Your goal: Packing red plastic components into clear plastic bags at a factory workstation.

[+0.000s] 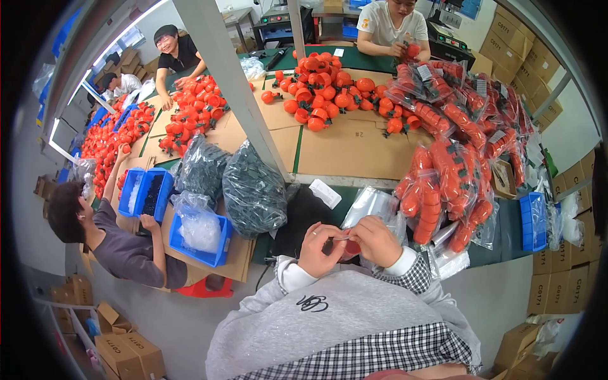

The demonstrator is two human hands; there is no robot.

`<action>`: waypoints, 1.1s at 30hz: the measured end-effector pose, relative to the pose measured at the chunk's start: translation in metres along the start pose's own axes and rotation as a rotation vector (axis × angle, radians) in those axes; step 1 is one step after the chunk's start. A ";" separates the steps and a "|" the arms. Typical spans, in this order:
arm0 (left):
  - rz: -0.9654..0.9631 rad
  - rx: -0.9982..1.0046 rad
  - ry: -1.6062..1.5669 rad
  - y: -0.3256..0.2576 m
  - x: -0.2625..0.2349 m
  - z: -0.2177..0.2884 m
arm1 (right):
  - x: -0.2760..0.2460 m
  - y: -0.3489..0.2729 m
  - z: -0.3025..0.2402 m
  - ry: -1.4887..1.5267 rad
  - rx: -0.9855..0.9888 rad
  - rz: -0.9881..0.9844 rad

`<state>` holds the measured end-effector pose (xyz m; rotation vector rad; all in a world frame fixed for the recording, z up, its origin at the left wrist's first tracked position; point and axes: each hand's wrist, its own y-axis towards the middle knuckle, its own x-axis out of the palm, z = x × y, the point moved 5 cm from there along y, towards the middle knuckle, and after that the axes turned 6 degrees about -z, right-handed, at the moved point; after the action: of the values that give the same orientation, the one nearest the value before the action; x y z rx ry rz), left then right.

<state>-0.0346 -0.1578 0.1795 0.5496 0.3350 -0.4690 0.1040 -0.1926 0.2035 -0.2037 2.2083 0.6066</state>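
Grey sweatshirt (pixel 354 307) nearest cam; red parts only partly bagged

L hand (pixel 316 251) & R hand (pixel 378 242) nearly closed, fingertips together, pinching sth small; can't tell what. Red piece (pixel 351 249) betw. them, partly hidden. Bagged red parts (pixel 451 174), near right, prob. done; loose red parts (pixel 318 92), far side & left, unbagged, prob. left to do.

Left hand (pixel 318 249) and right hand (pixel 379 242) close together, red piece (pixel 351 249) between, bagged parts (pixel 452 172) rightward
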 end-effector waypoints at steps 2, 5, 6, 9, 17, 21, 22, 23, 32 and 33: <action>-0.019 0.005 0.017 -0.001 0.003 -0.006 | 0.002 0.002 0.000 0.007 -0.008 0.008; 0.000 -0.004 0.036 -0.006 0.005 -0.013 | -0.002 0.003 0.001 0.003 -0.024 0.011; 0.037 -0.014 0.038 -0.007 0.003 -0.014 | -0.004 0.002 0.002 -0.011 -0.031 0.007; 0.058 -0.096 0.071 -0.008 -0.002 -0.018 | -0.006 -0.004 0.011 -0.059 -0.013 -0.025; 0.081 -0.082 0.134 -0.008 -0.001 -0.016 | 0.000 -0.003 0.010 -0.186 -0.022 -0.049; 0.063 -0.111 0.062 -0.009 -0.002 -0.018 | -0.013 0.006 -0.003 -0.115 -0.051 0.011; 0.065 -0.113 0.062 -0.011 -0.001 -0.019 | -0.012 0.006 -0.004 -0.114 -0.052 0.008; 0.078 -0.089 0.070 -0.010 0.000 -0.018 | -0.009 0.007 -0.004 -0.094 -0.059 -0.011; 0.095 -0.032 0.150 -0.012 -0.001 -0.010 | 0.002 0.004 -0.002 -0.058 -0.097 -0.031; 0.099 -0.038 0.159 -0.013 -0.001 -0.010 | 0.002 0.004 -0.002 -0.040 -0.078 -0.038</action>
<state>-0.0443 -0.1615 0.1663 0.5649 0.4658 -0.3236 0.0999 -0.1901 0.2050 -0.2715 2.1397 0.6708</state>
